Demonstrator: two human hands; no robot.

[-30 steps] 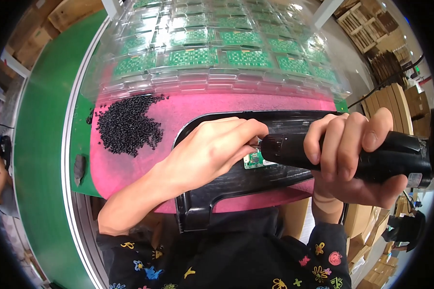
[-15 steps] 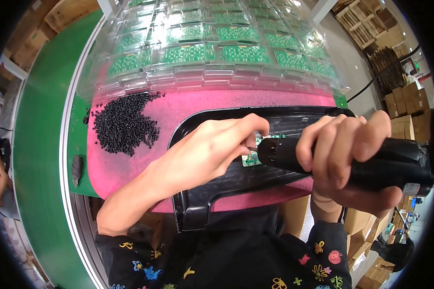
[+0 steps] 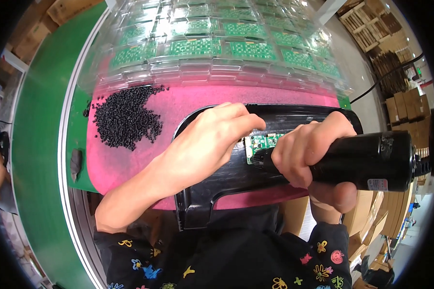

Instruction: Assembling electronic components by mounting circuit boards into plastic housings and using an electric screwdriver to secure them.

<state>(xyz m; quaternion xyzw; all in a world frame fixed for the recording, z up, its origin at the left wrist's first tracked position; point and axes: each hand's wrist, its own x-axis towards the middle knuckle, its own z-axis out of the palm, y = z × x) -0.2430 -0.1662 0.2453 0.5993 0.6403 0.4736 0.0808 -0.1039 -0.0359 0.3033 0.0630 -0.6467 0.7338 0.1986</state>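
On the pink mat (image 3: 188, 103), two hands work at a black plastic housing (image 3: 226, 178).
The right hand (image 3: 313, 149) grips closed around a black electric screwdriver (image 3: 366, 161); the left hand (image 3: 210, 139) presses flat near the green circuit board (image 3: 261, 143), holding nothing.

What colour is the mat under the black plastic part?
Pink mat, seen best in the head view.
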